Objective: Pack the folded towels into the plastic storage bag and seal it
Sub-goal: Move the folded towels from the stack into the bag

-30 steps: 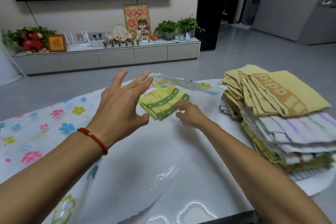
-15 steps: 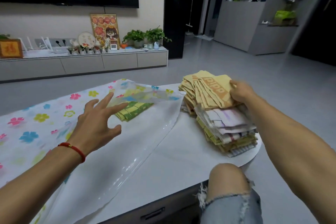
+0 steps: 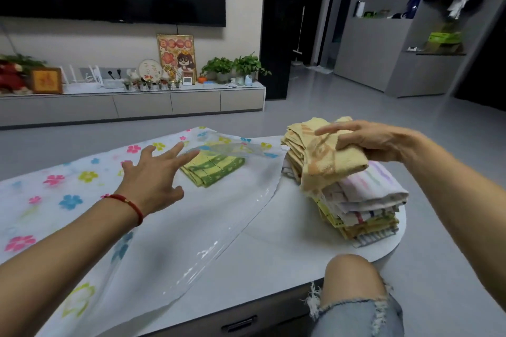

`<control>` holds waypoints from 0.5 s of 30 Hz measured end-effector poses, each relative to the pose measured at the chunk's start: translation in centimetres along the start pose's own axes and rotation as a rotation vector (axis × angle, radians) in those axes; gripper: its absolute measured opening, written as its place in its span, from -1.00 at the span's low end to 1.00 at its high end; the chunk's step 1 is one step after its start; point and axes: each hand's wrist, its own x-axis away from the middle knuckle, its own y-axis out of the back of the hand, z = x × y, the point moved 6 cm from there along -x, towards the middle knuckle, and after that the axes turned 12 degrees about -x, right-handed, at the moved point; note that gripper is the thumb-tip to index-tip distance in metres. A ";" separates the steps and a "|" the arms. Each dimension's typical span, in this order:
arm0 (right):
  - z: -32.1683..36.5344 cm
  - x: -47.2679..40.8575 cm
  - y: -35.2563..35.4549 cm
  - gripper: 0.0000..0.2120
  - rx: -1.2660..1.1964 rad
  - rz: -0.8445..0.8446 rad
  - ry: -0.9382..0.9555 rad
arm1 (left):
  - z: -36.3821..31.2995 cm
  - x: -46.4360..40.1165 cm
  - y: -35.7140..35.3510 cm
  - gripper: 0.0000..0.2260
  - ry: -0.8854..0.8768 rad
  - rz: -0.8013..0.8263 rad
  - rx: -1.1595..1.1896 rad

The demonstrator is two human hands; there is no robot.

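Observation:
A large plastic storage bag [image 3: 82, 200], clear on top with a flower print, lies flat across the white table. One folded yellow-green towel [image 3: 212, 168] sits inside it near the far end. My left hand [image 3: 153, 180] hovers over the bag with fingers spread, its fingertips at the raised clear flap. At the table's right end stands a stack of folded towels [image 3: 364, 200]. My right hand [image 3: 377, 142] grips a folded yellow towel with an orange pattern [image 3: 328, 164], lifted slightly off the top of that stack.
The white table [image 3: 273, 241] ends in a rounded right edge just past the stack. My knee in torn jeans [image 3: 353, 290] presses against the table's front. A low TV cabinet [image 3: 137, 104] with plants and frames runs along the far wall; grey floor lies between.
My right hand left the green towel inside the bag, crossed to the stack and took hold of the top yellow towel, now lifting it. My left hand stayed over the bag.

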 end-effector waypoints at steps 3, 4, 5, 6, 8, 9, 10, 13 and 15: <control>-0.9 0.9 -6.8 -0.61 0.093 0.191 -0.014 | 0.1 -0.6 0.9 -0.17 -0.023 0.041 0.002; -1.7 0.6 -9.5 -0.61 0.096 0.247 -0.017 | 0.2 -0.7 1.1 -0.17 -0.028 0.048 0.019; -2.7 0.0 -12.3 -0.59 0.065 0.304 -0.024 | 0.3 -0.9 1.4 -0.18 -0.030 0.048 0.044; -3.7 -0.8 -15.0 -0.58 0.003 0.347 -0.028 | 0.4 -1.1 1.8 -0.21 -0.028 0.041 0.076; -4.8 -3.1 -19.9 -0.54 -0.184 0.360 0.000 | 0.9 -1.5 2.9 -0.26 -0.011 0.015 0.138; -5.1 -4.6 -22.1 -0.53 -0.303 0.344 0.031 | 1.2 -1.8 3.4 -0.28 -0.002 0.005 0.155; -5.3 -6.1 -24.2 -0.53 -0.431 0.322 0.065 | 1.5 -2.0 4.0 -0.29 0.001 -0.003 0.162; -7.4 -10.8 -29.9 -0.57 -0.646 0.208 0.086 | 1.9 -2.3 5.3 -0.30 -0.021 -0.029 0.200; -10.7 -13.0 -33.7 -0.67 -0.488 0.117 0.012 | 2.2 -1.9 5.8 -0.32 -0.039 -0.045 0.259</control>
